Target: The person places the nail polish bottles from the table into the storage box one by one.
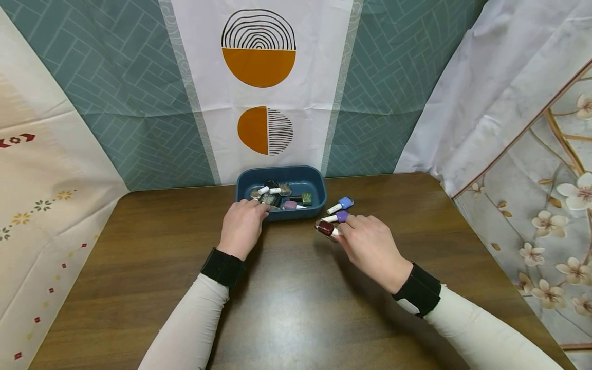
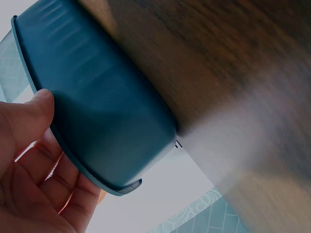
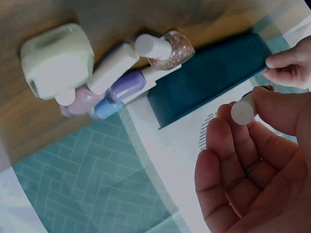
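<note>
My left hand (image 1: 242, 223) grips the front left rim of a dark blue plastic bin (image 1: 298, 214). In the left wrist view the thumb (image 2: 43, 104) presses the bin's outer wall, with the other fingers over the rim. Between thumb and fingers, my right hand (image 1: 372, 246) pinches a dark red nail polish bottle (image 1: 325, 227) by its white cap (image 3: 243, 112), right of the bin. Close by on the table lie a blue nail polish bottle (image 1: 345, 202) and a purple one (image 1: 342, 216), the latter partly hidden by that hand.
Inside the bin are several nail polish bottles, among them a green one (image 1: 307, 199) and a lilac one (image 1: 290, 205). The right wrist view also shows a pale green bottle (image 3: 58, 60) and a glitter bottle (image 3: 177, 51) on the table (image 1: 152, 246). Cloth hangs behind the bin.
</note>
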Available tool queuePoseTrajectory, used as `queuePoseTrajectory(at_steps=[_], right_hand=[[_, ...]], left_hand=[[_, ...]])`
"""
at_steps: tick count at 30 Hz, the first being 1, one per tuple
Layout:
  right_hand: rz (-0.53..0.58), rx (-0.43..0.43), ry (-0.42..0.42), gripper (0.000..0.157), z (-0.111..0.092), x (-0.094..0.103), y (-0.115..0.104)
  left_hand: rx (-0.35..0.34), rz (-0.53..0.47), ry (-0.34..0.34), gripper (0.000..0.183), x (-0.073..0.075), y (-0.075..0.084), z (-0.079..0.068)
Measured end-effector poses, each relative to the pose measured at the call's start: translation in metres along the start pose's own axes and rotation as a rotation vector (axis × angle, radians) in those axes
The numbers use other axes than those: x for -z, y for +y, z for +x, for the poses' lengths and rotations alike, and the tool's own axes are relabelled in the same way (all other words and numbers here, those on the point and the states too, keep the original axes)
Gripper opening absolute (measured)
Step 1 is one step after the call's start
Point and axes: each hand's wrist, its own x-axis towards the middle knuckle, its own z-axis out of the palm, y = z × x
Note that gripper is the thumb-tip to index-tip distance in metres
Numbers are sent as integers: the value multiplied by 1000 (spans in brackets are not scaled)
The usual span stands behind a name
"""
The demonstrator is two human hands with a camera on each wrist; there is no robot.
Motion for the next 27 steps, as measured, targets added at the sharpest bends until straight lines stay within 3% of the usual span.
queuePoseTrajectory(at_steps=[8, 19, 27], right_hand=[[-11, -6, 68, 18, 32, -1, 6], [-44, -63, 24, 21, 71, -19, 9], [-46, -79, 11, 25, 84, -24, 10]], left_hand=[[-6, 0, 10, 15, 1, -1, 0], [1, -13, 2, 15, 0, 1, 1], [7, -12, 2, 17, -1, -1, -1]])
